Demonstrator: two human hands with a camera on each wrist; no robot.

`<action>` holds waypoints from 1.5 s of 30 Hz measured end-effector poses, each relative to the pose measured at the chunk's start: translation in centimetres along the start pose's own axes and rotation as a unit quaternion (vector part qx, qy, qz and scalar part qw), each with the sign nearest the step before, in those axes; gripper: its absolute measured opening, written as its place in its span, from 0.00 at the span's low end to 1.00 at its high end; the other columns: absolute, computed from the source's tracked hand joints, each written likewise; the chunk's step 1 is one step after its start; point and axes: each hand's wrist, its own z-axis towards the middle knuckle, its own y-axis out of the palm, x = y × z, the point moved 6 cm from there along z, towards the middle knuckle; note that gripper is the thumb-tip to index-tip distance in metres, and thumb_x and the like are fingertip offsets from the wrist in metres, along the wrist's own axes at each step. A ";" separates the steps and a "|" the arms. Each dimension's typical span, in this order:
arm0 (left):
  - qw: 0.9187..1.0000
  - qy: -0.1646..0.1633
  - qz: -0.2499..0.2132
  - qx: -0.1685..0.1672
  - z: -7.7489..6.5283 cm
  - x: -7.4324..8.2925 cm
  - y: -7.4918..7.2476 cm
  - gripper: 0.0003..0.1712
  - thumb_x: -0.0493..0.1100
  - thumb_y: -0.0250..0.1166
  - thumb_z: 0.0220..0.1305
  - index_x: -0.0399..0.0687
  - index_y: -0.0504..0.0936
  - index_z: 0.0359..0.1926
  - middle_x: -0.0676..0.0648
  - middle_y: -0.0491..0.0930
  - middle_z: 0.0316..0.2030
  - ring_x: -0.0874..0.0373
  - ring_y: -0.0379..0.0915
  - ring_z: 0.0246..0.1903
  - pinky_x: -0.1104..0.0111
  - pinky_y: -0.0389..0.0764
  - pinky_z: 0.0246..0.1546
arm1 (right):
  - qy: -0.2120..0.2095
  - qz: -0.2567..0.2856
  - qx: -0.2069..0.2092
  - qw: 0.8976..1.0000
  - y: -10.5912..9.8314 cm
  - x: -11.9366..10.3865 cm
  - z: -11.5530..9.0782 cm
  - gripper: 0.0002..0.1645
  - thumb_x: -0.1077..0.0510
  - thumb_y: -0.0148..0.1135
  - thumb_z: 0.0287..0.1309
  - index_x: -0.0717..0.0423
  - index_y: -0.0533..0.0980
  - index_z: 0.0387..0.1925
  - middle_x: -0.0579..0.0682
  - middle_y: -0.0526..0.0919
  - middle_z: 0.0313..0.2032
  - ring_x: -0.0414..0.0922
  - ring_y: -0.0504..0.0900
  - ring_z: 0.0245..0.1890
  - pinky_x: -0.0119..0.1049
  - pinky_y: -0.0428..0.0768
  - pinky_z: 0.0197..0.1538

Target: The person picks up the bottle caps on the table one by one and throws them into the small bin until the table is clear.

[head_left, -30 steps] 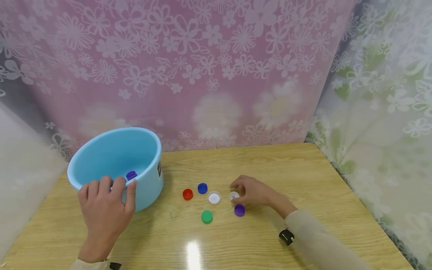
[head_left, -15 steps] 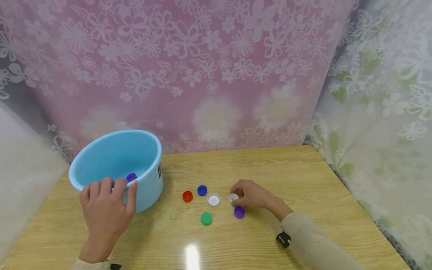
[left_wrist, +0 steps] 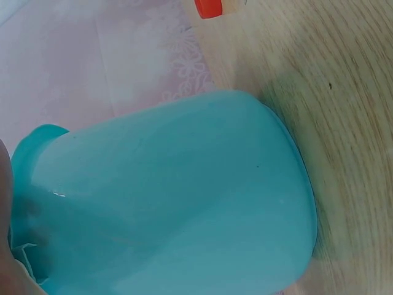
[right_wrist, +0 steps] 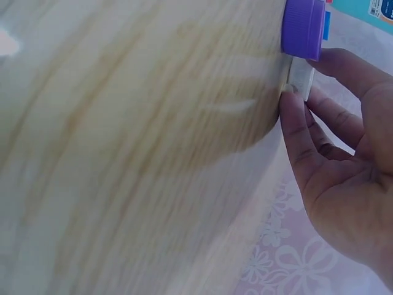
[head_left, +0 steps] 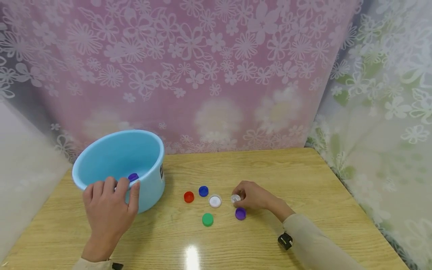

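Observation:
My left hand [head_left: 109, 212] grips the near rim of a light blue plastic tub [head_left: 148, 195], which stands at the left of the table. Inside it lies a purple bottle cap [head_left: 133, 177], partly hidden by the rim. On the right, my right hand [head_left: 253, 195] pinches a small clear-white bottle cap [head_left: 235, 198] between thumb and fingers, down at the tabletop. Just in front of that hand sits another purple cap [head_left: 240, 213]; in the right wrist view this purple cap [right_wrist: 303, 29] overlaps the pale one.
Between the hands lie a red cap [head_left: 188, 197], a blue cap [head_left: 203, 191], a larger white cap [head_left: 215, 201] and a green cap [head_left: 207, 219]. The wooden table [head_left: 290, 165] ends at a pink flowered curtain [head_left: 216, 75] behind.
My right fingers have closed from loosely around the clear-white cap to a pinch on it. The left hand stays on the tub's rim, and the view has shifted slightly.

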 end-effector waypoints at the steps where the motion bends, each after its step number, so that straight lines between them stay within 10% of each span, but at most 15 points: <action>1: 1.000 0.000 0.000 0.001 0.0 0.0 0.0 0.26 0.57 0.49 0.67 0.39 0.70 0.23 0.42 0.61 0.18 0.40 0.56 0.20 0.47 0.58 0.34 | 0.001 0.002 0.000 1.000 0.0 0.0 0.0 0.14 0.55 0.70 0.51 0.56 0.80 0.40 0.46 0.75 0.34 0.39 0.74 0.31 0.34 0.74 0.34; 14: 1.000 -0.004 -0.001 -0.019 -0.2 -0.3 0.2 0.25 0.56 0.50 0.66 0.39 0.70 0.24 0.42 0.62 0.19 0.40 0.57 0.21 0.47 0.59 0.35 | -0.006 0.029 0.062 0.998 -1.9 -0.9 1.3 0.19 0.52 0.65 0.58 0.56 0.79 0.49 0.43 0.78 0.36 0.39 0.77 0.35 0.37 0.77 0.40; 33: 1.000 -0.002 0.005 -0.013 -0.2 -0.4 0.3 0.26 0.57 0.49 0.68 0.40 0.69 0.23 0.42 0.62 0.20 0.40 0.57 0.21 0.47 0.59 0.34 | -0.046 0.072 0.212 0.973 -8.4 -8.0 5.5 0.24 0.50 0.63 0.61 0.55 0.75 0.56 0.49 0.80 0.42 0.43 0.80 0.41 0.39 0.78 0.47; 45: 1.000 -0.004 0.007 -0.015 -0.1 -0.4 0.3 0.25 0.56 0.49 0.67 0.40 0.69 0.23 0.41 0.62 0.20 0.40 0.57 0.21 0.47 0.59 0.34 | -0.101 0.119 0.227 0.961 -8.2 -14.5 8.5 0.23 0.49 0.62 0.61 0.52 0.76 0.56 0.46 0.78 0.43 0.40 0.79 0.40 0.33 0.78 0.46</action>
